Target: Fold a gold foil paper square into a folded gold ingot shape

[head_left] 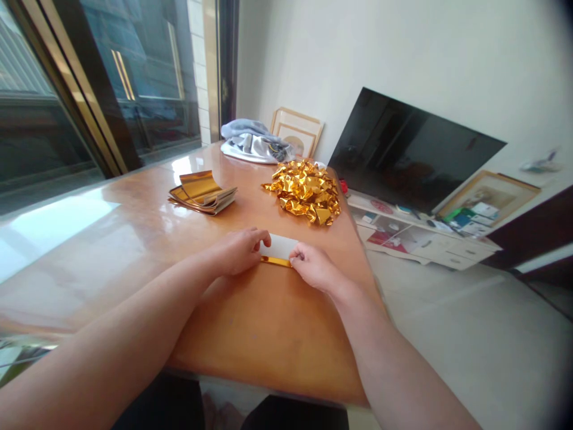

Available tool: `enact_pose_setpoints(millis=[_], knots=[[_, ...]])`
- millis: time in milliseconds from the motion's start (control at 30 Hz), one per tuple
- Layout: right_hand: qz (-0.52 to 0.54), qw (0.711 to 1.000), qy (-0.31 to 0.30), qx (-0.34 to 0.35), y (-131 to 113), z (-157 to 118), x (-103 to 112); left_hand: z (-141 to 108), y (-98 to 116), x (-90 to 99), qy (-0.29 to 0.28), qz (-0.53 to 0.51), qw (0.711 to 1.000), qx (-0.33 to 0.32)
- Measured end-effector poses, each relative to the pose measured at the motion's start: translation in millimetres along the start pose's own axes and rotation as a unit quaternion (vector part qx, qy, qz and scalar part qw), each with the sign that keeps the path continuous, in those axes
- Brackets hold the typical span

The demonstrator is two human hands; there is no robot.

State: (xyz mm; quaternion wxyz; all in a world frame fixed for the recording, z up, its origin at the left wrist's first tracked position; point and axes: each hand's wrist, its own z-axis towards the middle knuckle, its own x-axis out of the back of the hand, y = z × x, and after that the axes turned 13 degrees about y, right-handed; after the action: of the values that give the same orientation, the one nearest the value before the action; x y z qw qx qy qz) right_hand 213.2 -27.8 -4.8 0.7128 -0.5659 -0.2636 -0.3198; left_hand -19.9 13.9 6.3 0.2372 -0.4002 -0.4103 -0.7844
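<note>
Upon the wooden counter [268,328], a white sheet [280,245] lies with a shiny gold strip [276,261] along its near edge. At the left end of the sheet is the left hand [244,252], half open, with its fingers bent and reaching a little over it; whether it grips the sheet, I cannot tell. At the right end of the sheet, the right hand [311,264] is curled nearly closed, its thumb and forefinger pinching the corner by the strip. Beyond the sheet and to its left rests a stack of gold sheets [201,197], the top ones curving upward. Beyond the sheet and slightly to its right is a heap of crumpled gold foil [308,188].
</note>
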Motion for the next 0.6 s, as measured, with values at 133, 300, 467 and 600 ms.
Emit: enact_pose_setpoints(millis=[133, 300, 467, 600], knots=[[0.001, 1.000, -0.007, 0.005, -1, -1, 2, -5, 11, -1.1, 0.039, 0.073, 0.991, -0.104], [-0.009, 1.000, -0.010, -0.003, -3, -3, 4, -9, 24, -0.4, 0.032, 0.138, 0.974, -0.174], [-0.021, 1.000, -0.004, -0.012, -5, -4, 4, -10, 26, 0.4, 0.016, 0.163, 0.962, -0.217], [-0.017, 1.000, 0.002, -0.022, -4, -2, 3, -9, 26, 2.1, -0.001, 0.179, 0.955, -0.235]])
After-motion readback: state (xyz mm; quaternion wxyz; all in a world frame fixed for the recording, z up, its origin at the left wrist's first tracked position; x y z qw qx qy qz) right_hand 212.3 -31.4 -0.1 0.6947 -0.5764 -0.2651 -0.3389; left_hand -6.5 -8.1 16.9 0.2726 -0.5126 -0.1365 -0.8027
